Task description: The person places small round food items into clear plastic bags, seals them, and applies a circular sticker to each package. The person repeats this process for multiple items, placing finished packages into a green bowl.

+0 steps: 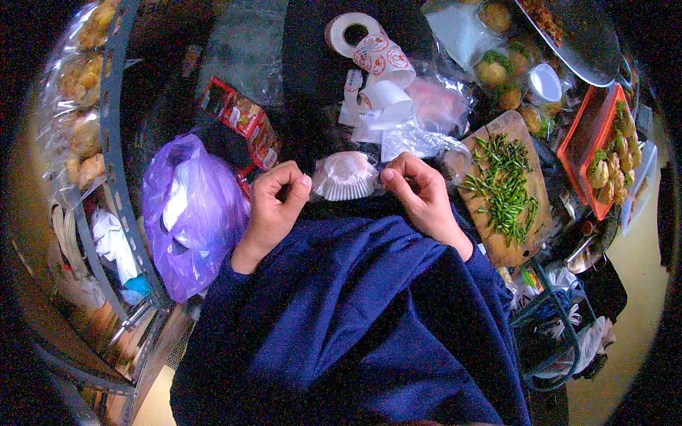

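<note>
A white fluted paper cup (345, 178) sits in front of me, with something pale inside that I cannot make out. Thin clear plastic (377, 185) seems to wrap it, though the film is hard to see. My left hand (277, 205) is at the cup's left side, thumb and forefinger pinched together on what looks like the wrapper's edge. On the other side my right hand (423, 197) pinches in the same way, its thumb tip close to the cup. Just beyond lie clear plastic bags (418, 142) and a partly unwound roll of printed stickers (356, 34).
A purple plastic bag (194, 218) and red sachets (242, 120) lie left. Right, a wooden chopping board (541, 213) carries green chillies (506, 197), near an orange tray (574, 144) of fried food. Wrapped food (85, 80) lines a metal rack (112, 106); a wire basket (570, 341) stands lower right.
</note>
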A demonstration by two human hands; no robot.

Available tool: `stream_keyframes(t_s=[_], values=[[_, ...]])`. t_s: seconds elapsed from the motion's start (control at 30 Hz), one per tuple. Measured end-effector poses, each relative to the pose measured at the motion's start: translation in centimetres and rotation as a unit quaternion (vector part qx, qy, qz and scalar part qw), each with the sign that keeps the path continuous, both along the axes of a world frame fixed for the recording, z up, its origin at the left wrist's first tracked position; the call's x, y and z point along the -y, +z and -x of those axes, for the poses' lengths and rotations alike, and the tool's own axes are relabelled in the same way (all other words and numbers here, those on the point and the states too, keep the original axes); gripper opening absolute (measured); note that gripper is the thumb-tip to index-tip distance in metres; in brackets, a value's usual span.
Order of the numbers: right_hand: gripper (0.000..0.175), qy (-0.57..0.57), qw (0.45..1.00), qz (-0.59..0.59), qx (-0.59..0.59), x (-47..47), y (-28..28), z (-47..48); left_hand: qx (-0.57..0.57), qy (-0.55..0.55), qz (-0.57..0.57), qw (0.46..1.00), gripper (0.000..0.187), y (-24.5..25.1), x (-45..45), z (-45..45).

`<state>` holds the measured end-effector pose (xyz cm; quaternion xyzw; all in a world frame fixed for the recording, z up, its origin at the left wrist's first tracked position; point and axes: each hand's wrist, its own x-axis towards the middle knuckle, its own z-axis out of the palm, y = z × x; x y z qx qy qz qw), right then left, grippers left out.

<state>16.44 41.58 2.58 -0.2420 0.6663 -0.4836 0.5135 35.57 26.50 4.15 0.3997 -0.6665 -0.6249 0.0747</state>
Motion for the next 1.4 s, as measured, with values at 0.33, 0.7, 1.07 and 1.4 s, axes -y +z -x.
stream_keyframes(t_s=[0.33,0.7,1.07,1.4], values=[[0.017,0.036,0.999,-0.001,-0.001,-0.7,-0.5,-0.3,0.039,-0.058,-0.063,0.996,0.025,-1.2,-0.9,-1.7],[0.010,-0.102,0.964,0.001,0.247,-0.3,-0.9,-0.1,-0.064,-0.147,0.170,0.972,0.031,0.3,0.7,-1.1],[0.013,0.035,0.980,0.084,-0.179,1.4,0.7,1.3,-0.041,-0.094,0.242,0.965,0.017,-1.1,1.6,0.0],[0.017,-0.113,0.724,-0.089,-0.675,2.5,-0.5,17.6,0.098,-0.054,0.145,0.983,0.016,-3.1,5.1,1.9]])
